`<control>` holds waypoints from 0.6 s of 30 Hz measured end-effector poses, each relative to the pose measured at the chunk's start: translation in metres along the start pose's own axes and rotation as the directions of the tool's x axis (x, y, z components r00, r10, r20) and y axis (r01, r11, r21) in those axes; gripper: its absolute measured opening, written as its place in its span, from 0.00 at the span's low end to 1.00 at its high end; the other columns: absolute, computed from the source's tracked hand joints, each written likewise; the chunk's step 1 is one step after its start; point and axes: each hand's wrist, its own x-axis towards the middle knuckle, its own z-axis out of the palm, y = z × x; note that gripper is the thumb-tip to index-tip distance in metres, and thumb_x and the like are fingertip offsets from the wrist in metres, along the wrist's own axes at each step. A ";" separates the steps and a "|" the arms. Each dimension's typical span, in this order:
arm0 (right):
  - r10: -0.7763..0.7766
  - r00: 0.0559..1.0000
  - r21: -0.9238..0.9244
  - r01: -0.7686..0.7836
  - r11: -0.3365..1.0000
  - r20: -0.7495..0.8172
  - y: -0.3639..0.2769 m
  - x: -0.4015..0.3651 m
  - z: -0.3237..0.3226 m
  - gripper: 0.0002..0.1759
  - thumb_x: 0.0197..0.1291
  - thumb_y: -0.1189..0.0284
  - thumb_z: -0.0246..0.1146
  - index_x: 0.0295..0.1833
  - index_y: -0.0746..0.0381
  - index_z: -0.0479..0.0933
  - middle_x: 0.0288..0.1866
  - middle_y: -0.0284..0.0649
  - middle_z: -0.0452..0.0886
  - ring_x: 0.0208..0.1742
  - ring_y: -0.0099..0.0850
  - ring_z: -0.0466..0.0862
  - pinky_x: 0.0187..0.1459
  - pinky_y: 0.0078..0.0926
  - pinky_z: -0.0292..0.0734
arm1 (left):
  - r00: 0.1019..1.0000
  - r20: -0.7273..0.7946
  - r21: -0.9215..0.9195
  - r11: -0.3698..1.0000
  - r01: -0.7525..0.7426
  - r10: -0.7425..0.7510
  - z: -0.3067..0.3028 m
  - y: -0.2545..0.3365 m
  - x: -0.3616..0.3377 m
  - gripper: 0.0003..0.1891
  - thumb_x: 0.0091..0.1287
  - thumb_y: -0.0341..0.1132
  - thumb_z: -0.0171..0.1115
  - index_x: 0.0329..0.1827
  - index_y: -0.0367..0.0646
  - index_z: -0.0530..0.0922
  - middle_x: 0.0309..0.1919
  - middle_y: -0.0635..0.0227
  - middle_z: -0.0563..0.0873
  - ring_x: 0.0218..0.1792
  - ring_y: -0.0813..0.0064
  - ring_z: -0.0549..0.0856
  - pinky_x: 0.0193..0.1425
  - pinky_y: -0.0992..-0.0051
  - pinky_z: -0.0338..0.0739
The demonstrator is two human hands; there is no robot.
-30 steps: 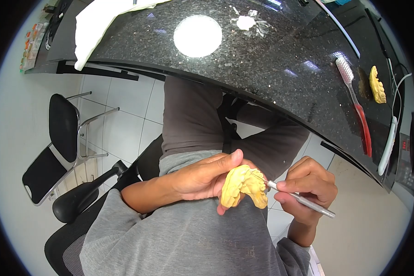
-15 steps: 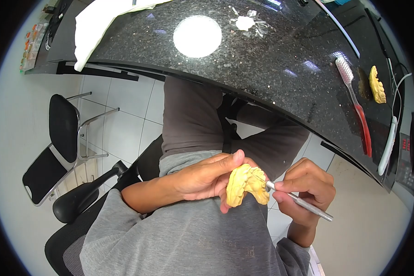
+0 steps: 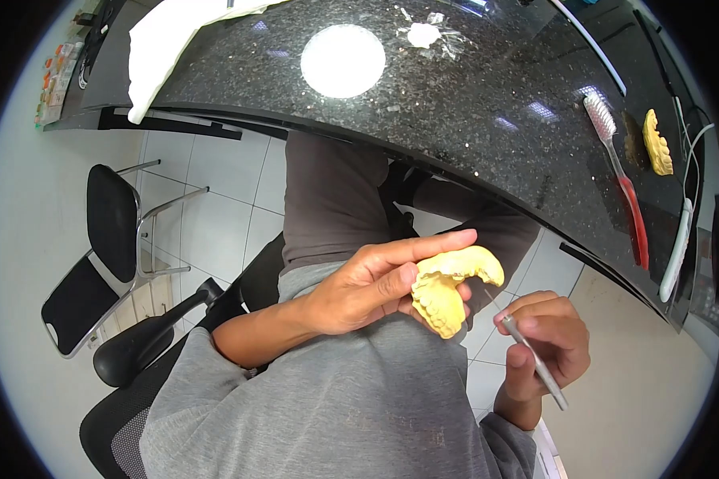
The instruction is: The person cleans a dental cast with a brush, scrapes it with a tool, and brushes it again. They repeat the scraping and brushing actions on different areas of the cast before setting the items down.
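A yellow dental cast (image 3: 442, 307), horseshoe-shaped with tooth forms along its edge, is gripped in my left hand (image 3: 367, 283) above my lap. The thumb presses on its near side, the index finger stretches along its top, and other fingertips show behind it. My right hand (image 3: 547, 339) pinches a slim silver knife handle (image 3: 545, 371) between thumb and fingers. Its thin tip points up and left toward the cast, apart from it. A second yellow dental cast (image 3: 657, 144) lies on the dark speckled countertop (image 3: 455, 112).
On the countertop lie a toothbrush (image 3: 621, 188) with a red handle, a white-handled tool (image 3: 676, 251) with a cord, white crumbs (image 3: 423, 35), a bright white disc (image 3: 343, 61) and a white cloth (image 3: 164, 48). A black chair (image 3: 112, 207) stands at left.
My left hand has turned the dental cast over and shifted it slightly right and up. My right hand has drawn the knife back from the cast and tilted its handle steeper.
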 end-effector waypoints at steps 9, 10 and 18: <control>-0.035 0.983 -0.084 0.051 0.995 0.183 0.002 0.000 0.003 0.16 0.42 0.84 0.73 0.40 0.67 0.78 0.30 0.44 0.83 0.36 0.41 0.88 0.34 0.30 0.85 | 0.993 -0.064 0.126 0.988 -0.090 0.099 0.008 0.003 0.001 0.31 0.78 0.44 0.45 0.77 0.37 0.51 0.64 0.49 0.73 0.64 0.55 0.77 0.62 0.58 0.79; -0.033 0.977 -0.110 0.057 0.992 0.209 0.002 0.001 0.003 0.18 0.40 0.85 0.73 0.40 0.67 0.78 0.31 0.44 0.83 0.37 0.42 0.88 0.36 0.30 0.85 | 0.991 -0.064 0.152 0.983 -0.103 0.114 0.008 0.003 0.001 0.31 0.78 0.43 0.45 0.77 0.36 0.51 0.64 0.48 0.72 0.64 0.55 0.76 0.62 0.59 0.80; 0.013 0.974 -0.156 0.023 0.988 0.227 0.001 0.003 0.000 0.17 0.41 0.85 0.72 0.38 0.65 0.76 0.31 0.43 0.82 0.39 0.44 0.88 0.39 0.33 0.85 | 0.970 -0.021 0.190 0.954 -0.233 0.241 0.010 -0.002 0.004 0.32 0.74 0.33 0.55 0.77 0.35 0.52 0.67 0.53 0.69 0.63 0.66 0.77 0.64 0.67 0.79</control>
